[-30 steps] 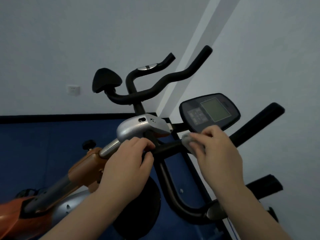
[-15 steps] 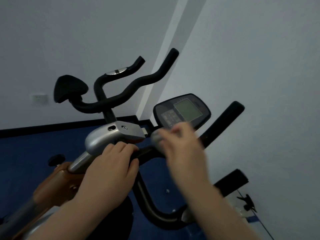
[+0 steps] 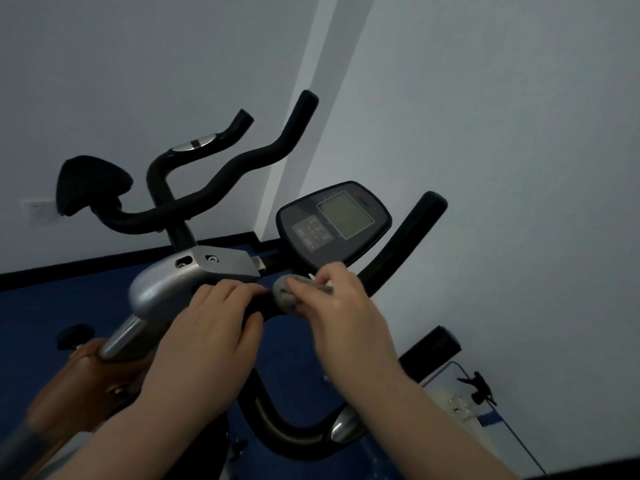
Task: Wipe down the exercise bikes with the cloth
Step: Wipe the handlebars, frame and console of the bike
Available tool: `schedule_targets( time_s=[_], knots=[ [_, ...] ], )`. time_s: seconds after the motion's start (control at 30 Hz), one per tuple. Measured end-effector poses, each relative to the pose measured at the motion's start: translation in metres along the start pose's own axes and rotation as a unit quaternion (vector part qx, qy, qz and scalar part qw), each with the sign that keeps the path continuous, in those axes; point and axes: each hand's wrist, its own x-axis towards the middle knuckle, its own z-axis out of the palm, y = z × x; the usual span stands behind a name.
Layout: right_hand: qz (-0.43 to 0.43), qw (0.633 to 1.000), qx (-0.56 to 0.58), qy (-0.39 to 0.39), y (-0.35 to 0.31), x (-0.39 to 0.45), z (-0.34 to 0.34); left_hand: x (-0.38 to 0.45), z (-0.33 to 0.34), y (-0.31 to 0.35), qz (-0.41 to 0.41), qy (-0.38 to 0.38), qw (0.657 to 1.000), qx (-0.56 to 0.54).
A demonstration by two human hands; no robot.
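A person's right hand (image 3: 341, 306) pinches a balled grey cloth (image 3: 288, 296) against the black handlebar (image 3: 398, 251) of an exercise bike, just below the console (image 3: 334, 221), fingers curled round the wad. The left hand (image 3: 211, 327) grips the same bar beside the silver stem housing (image 3: 180, 278), fingers wrapped over the top and thumb under, almost touching the cloth.

The risks, judged from here: the cloth is bunched small, so much of the bar's curve could be missed, and a stroke toward the stem would run into the left hand, whose patch of bar stays unwiped until it shifts. A slip upward could knock the console or press its keypad (image 3: 313, 233). The second bike's handlebars (image 3: 221, 188) behind look untouched, so a good deal of the job appears to remain.

Against the picture a second ago, the cloth has travelled inward along the bar, from under the console's edge to right beside the left hand. The left hand has kept its grip. The view has swung right, uncovering a white object (image 3: 457, 407) and a black clip (image 3: 479, 386) by the wall.
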Motion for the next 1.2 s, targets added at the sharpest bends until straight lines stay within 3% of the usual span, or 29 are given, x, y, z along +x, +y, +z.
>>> schedule_targets(
  time_s=[0.1,0.27,0.37,0.43,0.53,0.63,0.73,0.8,0.9,1.03,1.1,1.2],
  knots=[
    [-0.053,0.995,-0.082,-0.01,0.035,-0.001,-0.031,0.003,0.002,0.005,0.004,0.011,1.0,-0.012],
    [-0.131,0.957,-0.256,-0.036,0.078,0.03,-0.094,0.017,0.023,0.038,0.051,-0.002,0.999,-0.006],
    [-0.143,0.961,-0.233,0.051,0.088,0.038,-0.104,0.033,0.037,0.059,0.059,-0.003,0.998,-0.033],
    [-0.168,0.965,-0.2,0.032,0.093,0.041,-0.092,0.041,0.046,0.071,0.043,-0.01,0.997,-0.063],
    [-0.281,0.934,-0.218,-0.017,0.112,0.041,-0.093,0.048,0.059,0.077,0.043,-0.02,0.998,-0.03],
    [-0.311,0.916,-0.234,0.094,0.139,0.045,-0.103,0.049,0.063,0.073,0.047,-0.018,0.999,-0.004],
    [-0.199,0.952,-0.114,0.201,0.135,0.041,-0.093,0.05,0.065,0.071,0.045,-0.02,0.999,-0.005],
    [-0.215,0.96,-0.064,0.166,0.134,0.037,-0.079,0.05,0.065,0.072,0.042,-0.014,0.999,-0.007],
    [-0.344,0.918,-0.165,0.112,0.15,0.034,-0.071,0.049,0.062,0.074,0.04,-0.018,0.999,-0.022],
    [-0.246,0.96,-0.018,0.134,0.149,0.029,-0.052,0.044,0.061,0.073,0.033,0.0,0.999,-0.035],
    [-0.279,0.955,0.009,0.095,0.147,0.027,-0.049,0.04,0.064,0.072,0.029,0.016,0.999,-0.005],
    [-0.369,0.926,-0.061,0.045,0.157,0.041,-0.072,0.035,0.069,0.07,0.011,0.026,0.999,0.026]
  ],
)
